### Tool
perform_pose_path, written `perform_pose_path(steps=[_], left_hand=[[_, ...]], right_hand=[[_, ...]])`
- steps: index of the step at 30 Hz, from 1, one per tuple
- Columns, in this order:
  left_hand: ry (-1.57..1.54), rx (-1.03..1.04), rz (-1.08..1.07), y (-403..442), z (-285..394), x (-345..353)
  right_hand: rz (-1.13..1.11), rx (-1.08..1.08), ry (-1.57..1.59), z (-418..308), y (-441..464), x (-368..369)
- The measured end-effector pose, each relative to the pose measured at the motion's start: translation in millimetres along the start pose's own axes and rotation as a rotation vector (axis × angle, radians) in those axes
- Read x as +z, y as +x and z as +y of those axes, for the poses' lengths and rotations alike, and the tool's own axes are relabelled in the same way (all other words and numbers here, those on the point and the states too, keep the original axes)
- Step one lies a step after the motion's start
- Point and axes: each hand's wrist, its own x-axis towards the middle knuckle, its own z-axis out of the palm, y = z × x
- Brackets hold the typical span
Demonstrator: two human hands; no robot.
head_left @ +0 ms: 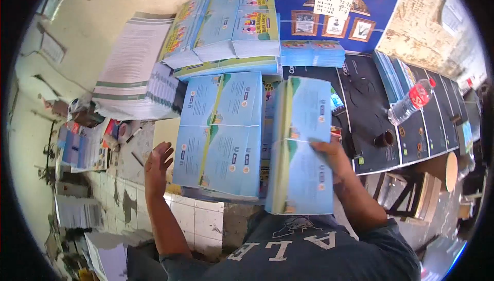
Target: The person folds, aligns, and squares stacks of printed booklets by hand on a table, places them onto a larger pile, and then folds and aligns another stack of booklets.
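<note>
My right hand (332, 155) grips the right edge of a tall stack of blue printed covers (306, 173), thumb on top and other fingers hidden. That stack is close to my shirt, apparently tied with thin string across its middle. To its left lies a wider stack of the same blue printed sheets (234, 147), with a green-yellow band down it and a thin string across. My left hand (158, 160) is raised just left of this wider stack, fingers apart, holding nothing.
Behind are piled blue booklets (221, 23) and a pile of white printed pages (134, 59). A plastic bottle (411, 102) with a red label lies on the black tabletop (370, 152) at right. Against the wall leans a blue board (378, 16). A wooden stool (427, 193) stands lower right.
</note>
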Motion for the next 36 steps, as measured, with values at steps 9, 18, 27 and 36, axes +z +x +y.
perform_pose_path(steps=[9, 18, 27, 36], left_hand=[[-0.560, -0.114, -0.605, 43, -16, 43], [-0.572, -0.211, -0.580, 44, -38, 35], [-0.770, -0.281, -0.544, 53, -54, 24], [-0.834, -0.206, -0.624, 54, -71, 16]], right_hand=[[0.131, 0.009, -0.284, -8, 24, 28], [0.068, -0.049, -0.251, -8, 30, 60], [0.092, -0.107, -0.455, 13, 58, 67], [0.028, 0.012, -0.395, -1, 47, 74]])
